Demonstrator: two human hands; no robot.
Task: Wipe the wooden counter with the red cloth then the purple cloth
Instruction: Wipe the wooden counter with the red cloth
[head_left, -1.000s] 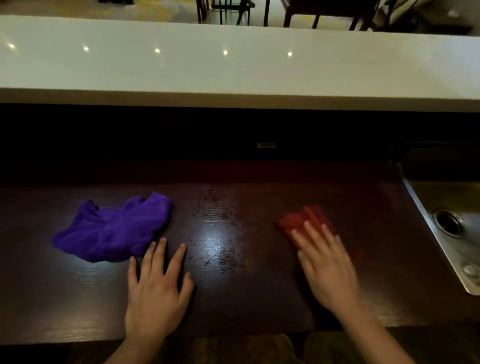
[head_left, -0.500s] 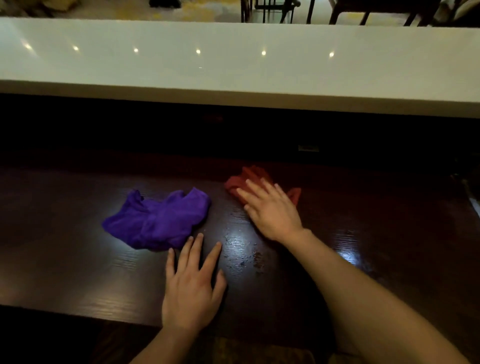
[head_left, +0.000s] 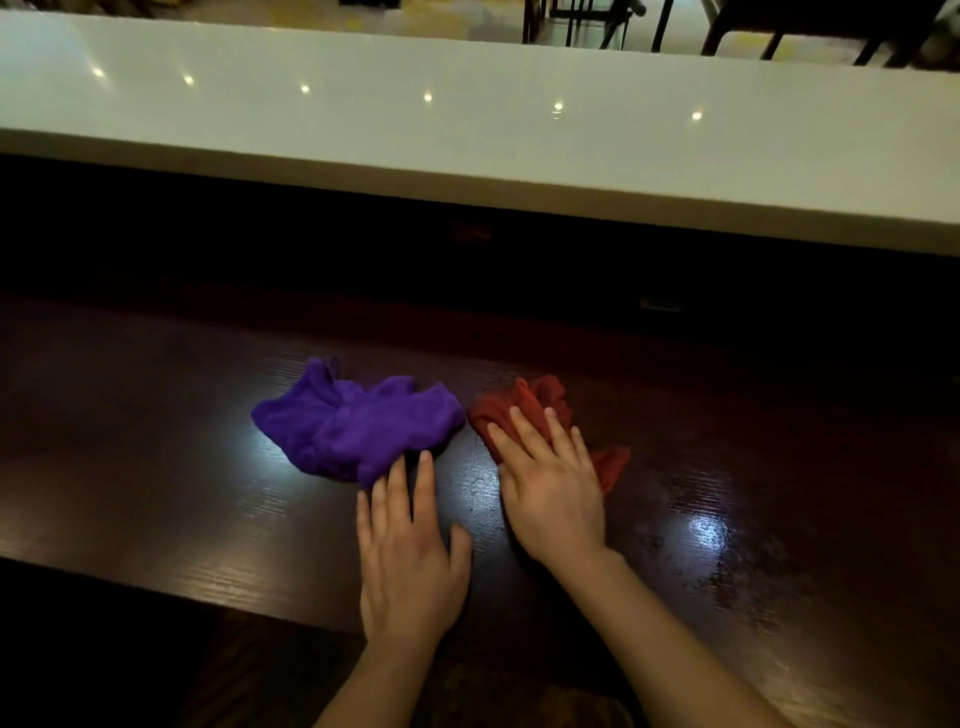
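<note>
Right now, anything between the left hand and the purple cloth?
Nothing visible. The left hand lies flat on the wooden counter, fingertips at the near edge of the purple cloth. The right hand presses the red cloth, off to the side.

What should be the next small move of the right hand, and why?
Probably slide the right hand with the red cloth away from the purple cloth, toward the right. The two cloths lie almost touching, and the wooden counter extends wide on that side.

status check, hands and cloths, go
Right hand flat on red cloth. Left hand flat on wooden counter, fingertips at purple cloth. Nothing blocking.
</note>
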